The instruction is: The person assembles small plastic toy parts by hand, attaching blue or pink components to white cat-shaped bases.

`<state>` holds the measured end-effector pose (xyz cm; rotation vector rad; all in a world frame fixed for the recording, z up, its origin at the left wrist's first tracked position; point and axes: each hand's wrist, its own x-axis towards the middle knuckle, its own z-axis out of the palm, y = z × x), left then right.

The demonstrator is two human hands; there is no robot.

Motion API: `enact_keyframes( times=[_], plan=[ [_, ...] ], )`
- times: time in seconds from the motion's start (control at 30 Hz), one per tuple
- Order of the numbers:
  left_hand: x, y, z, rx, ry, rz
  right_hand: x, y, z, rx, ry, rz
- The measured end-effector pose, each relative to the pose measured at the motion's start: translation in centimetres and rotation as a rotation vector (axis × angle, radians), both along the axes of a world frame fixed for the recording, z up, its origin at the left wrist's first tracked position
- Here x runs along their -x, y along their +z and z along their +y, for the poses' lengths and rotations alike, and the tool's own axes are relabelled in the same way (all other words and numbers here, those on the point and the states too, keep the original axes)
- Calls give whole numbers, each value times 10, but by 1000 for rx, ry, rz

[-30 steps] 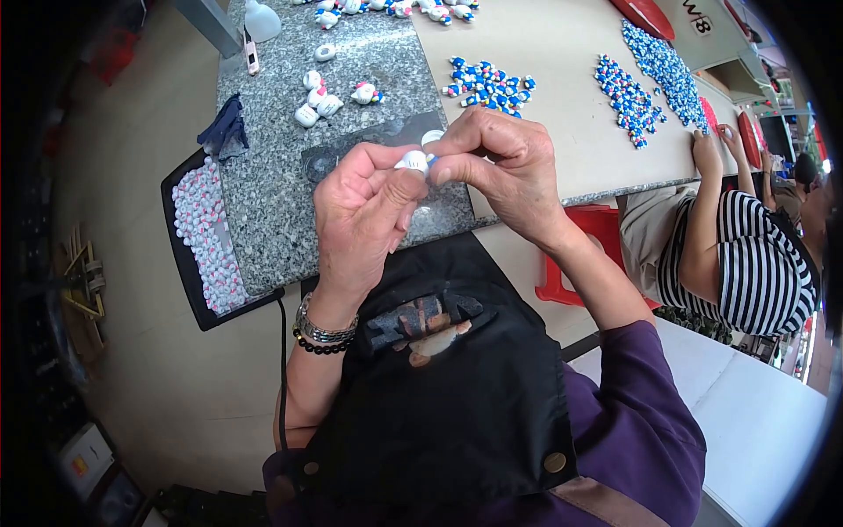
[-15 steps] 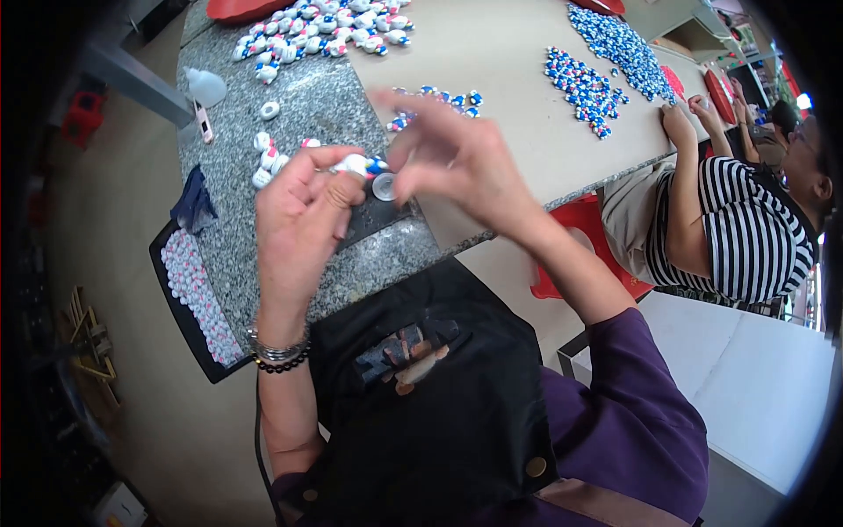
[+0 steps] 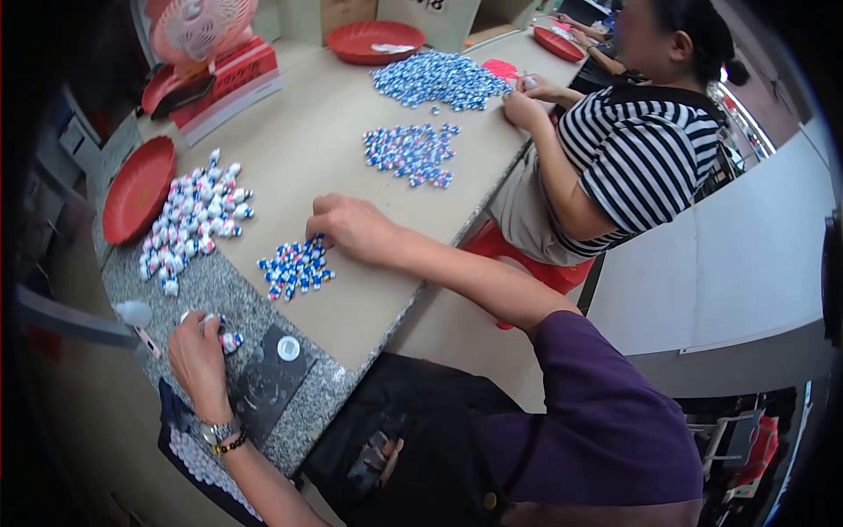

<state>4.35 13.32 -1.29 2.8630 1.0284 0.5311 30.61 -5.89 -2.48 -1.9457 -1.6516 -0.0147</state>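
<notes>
My left hand [image 3: 198, 362] rests low over the granite part of the table, its fingers curled round a small white figurine, partly hidden. Beside those fingers lies a small blue-and-white figurine [image 3: 231, 342]. My right hand [image 3: 353, 230] is stretched across the table, thumb and fingertips closed on a tiny blue piece [image 3: 326, 241] at the edge of a loose pile of small blue-and-white pieces [image 3: 297, 268]. Close to my left hand is a dark flat plate [image 3: 270, 378] with a small round clear-and-white dish [image 3: 288, 349] on it.
White-headed figurines [image 3: 198, 211] lie heaped by a red tray [image 3: 139, 193]. Farther off are two blue-and-white piles [image 3: 439, 81], another red tray [image 3: 375, 42] and a pink fan [image 3: 202, 31]. A person in a striped top [image 3: 628, 149] sits at right. A squeeze bottle [image 3: 133, 313] stands left.
My hands have moved apart: the left went down to the figurines on the granite, the right reached out to the small blue-and-white pile. The view has swung toward the right.
</notes>
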Motion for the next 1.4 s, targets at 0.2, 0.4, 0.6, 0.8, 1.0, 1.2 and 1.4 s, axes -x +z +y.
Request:
enact_keyframes(
  times=[0.2, 0.4, 0.6, 0.8, 1.0, 1.2, 1.4],
  plan=[
    [44, 18, 3, 1604, -187, -1172, -9, -11, -11, -211, -119, 106],
    [80, 14, -27, 2284, 8, -2108, 21, 14, -15, -210, -53, 739],
    [76, 1, -73, 2418, -127, -1851, 72, 26, -6, -104, 95, 1112],
    [64, 18, -112, 2048, -159, -1562, 83, 32, -12, -68, 252, 637],
    [79, 5, -127, 1920, -118, -1478, 105, 34, 7, -6, 392, 133],
    [70, -1, -135, 2018, -74, -1499, 108, 31, 7, 56, 466, -208],
    [71, -14, -134, 2116, -311, -1547, 117, 39, 4, 71, 500, -328]
  ],
)
